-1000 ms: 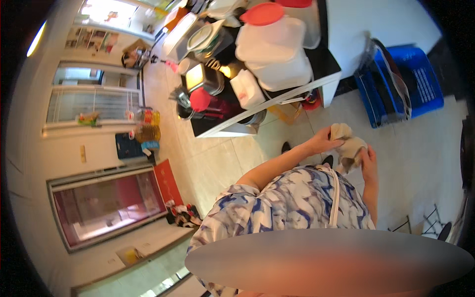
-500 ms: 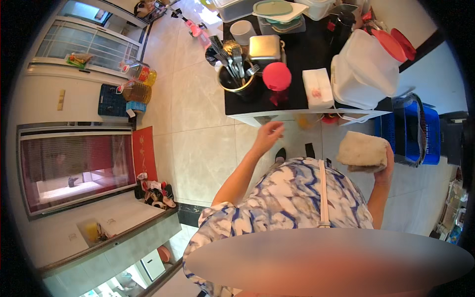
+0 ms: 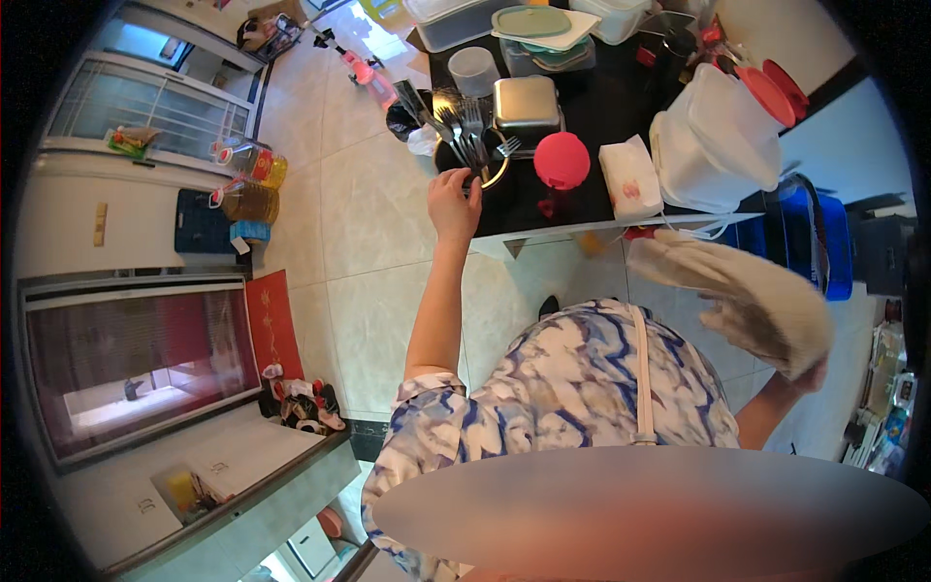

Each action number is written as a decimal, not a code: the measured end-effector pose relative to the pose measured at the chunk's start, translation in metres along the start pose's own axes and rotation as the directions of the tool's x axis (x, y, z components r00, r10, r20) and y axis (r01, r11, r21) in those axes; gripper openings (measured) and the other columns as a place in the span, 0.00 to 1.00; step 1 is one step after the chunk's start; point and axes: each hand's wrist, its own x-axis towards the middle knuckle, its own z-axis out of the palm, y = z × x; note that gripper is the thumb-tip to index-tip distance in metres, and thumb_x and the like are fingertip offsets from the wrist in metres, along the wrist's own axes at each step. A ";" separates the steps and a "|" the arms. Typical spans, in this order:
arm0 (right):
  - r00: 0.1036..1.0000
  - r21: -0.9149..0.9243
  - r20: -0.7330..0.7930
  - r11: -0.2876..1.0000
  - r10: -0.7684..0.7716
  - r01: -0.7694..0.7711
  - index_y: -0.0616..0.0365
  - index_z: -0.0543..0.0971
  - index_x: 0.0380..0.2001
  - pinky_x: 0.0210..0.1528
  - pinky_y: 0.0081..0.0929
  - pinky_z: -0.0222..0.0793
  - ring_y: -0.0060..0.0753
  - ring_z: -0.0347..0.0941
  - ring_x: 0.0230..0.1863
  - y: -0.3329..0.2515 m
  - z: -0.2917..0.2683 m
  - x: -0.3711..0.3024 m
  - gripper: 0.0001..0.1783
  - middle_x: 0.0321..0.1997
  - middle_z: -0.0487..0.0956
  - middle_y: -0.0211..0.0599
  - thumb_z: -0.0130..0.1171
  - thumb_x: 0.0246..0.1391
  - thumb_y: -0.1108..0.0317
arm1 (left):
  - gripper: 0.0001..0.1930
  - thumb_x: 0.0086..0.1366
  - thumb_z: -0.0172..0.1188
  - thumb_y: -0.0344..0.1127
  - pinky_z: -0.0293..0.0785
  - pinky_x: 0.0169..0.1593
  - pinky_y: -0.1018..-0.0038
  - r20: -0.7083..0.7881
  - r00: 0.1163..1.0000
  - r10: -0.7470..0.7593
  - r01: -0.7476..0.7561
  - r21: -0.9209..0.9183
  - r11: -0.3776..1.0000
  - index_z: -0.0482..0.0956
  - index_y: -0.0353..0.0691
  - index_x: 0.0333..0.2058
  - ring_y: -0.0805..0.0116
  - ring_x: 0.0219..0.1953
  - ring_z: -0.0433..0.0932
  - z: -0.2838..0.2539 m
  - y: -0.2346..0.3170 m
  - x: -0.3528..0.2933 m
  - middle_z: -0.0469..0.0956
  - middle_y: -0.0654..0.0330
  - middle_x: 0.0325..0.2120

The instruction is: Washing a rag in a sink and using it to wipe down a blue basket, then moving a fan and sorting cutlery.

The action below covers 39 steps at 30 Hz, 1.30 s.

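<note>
while the left hand reaches out to the near edge of the black worktop, its fingers curl at the rim of a round holder of forks, touching or nearly touching the handle ends; whether it actually grips anything cannot be told. the right hand is raised off to the right side, mostly hidden behind a pale, worn cloth that it clutches, the cloth hanging spread out in the air beyond the worktop's corner. just behind the forks sits a square steel lidded container, and beside it to the right a red round lid and a white tissue pack. further right stands a big white plastic jug with a red cap. clear plastic tubs are stacked at the far edge. on the tiled floor to the left stand cooking-oil bottles, and a blue crate sits to the right of the worktop.
</note>
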 end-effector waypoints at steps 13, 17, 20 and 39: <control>0.966 0.319 -0.123 0.931 0.228 -0.179 0.61 0.68 0.52 0.37 0.28 0.69 0.32 0.72 0.36 0.008 0.063 0.045 0.22 0.41 0.75 0.38 0.38 0.63 0.57 | 0.37 0.45 0.71 0.38 0.75 0.38 0.69 0.342 0.914 -0.220 0.378 -0.516 0.769 0.64 0.37 0.53 0.59 0.32 0.78 0.086 0.105 -0.061 0.74 0.49 0.40; 0.987 0.237 0.092 0.960 0.128 -0.147 0.64 0.62 0.56 0.57 0.34 0.66 0.38 0.68 0.56 0.014 0.075 0.045 0.33 0.52 0.72 0.44 0.56 0.53 0.56 | 0.34 0.47 0.70 0.37 0.71 0.45 0.64 0.310 0.898 -0.312 0.435 -0.515 0.739 0.65 0.37 0.53 0.51 0.42 0.75 0.124 0.091 -0.048 0.73 0.48 0.41; 0.972 0.160 0.042 0.959 0.229 -0.233 0.65 0.63 0.56 0.55 0.30 0.67 0.35 0.71 0.52 0.018 0.085 0.042 0.39 0.51 0.73 0.42 0.63 0.43 0.58 | 0.35 0.48 0.69 0.38 0.69 0.48 0.62 0.329 0.886 -0.327 0.458 -0.505 0.732 0.64 0.37 0.54 0.48 0.46 0.73 0.140 0.092 -0.023 0.73 0.47 0.43; 0.826 0.212 0.240 0.803 0.509 -0.557 0.64 0.66 0.54 0.53 0.24 0.65 0.27 0.69 0.51 0.068 0.112 0.066 0.22 0.50 0.73 0.37 0.49 0.56 0.69 | 0.19 0.59 0.60 0.33 0.75 0.35 0.76 0.245 0.894 -0.375 0.448 -0.511 0.734 0.73 0.31 0.48 0.71 0.29 0.79 0.081 0.066 -0.044 0.79 0.52 0.37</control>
